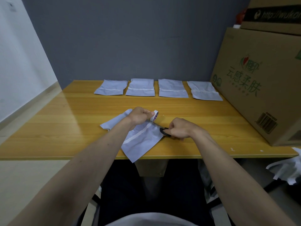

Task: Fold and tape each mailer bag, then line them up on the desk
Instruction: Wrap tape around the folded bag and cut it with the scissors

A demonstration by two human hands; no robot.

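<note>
Head view of a wooden desk (81, 121) set against a grey wall (130, 38). Near the front edge lies a pale mailer bag (141, 142), skewed to the desk edge, its lower corner overhanging the front; a white strip crosses it diagonally, and its far end is folded under the left forearm. The left hand (138, 115) is curled round a tape roll (154, 115), holding it upright just above the bag's upper part; the roll shows a white rim and a printed core. The right hand (180, 128) is closed on the black handles of scissors (162, 128), whose blades point up and left toward the roll; whether the blades touch tape cannot be told. The scissor handles lie at the bag's right edge. Along the back of the desk four folded bags stand in a row, apart from one another, each with a white band across it: first bag (110, 89), second bag (140, 88), third bag (172, 88), and fourth bag (204, 91), the last lying just beside a large cardboard box (260, 82) on the right end of the desk. A second box (273, 15) sits on top of it. To the lower right, off the desk, lies a heap of crumpled white material (288, 168).
</note>
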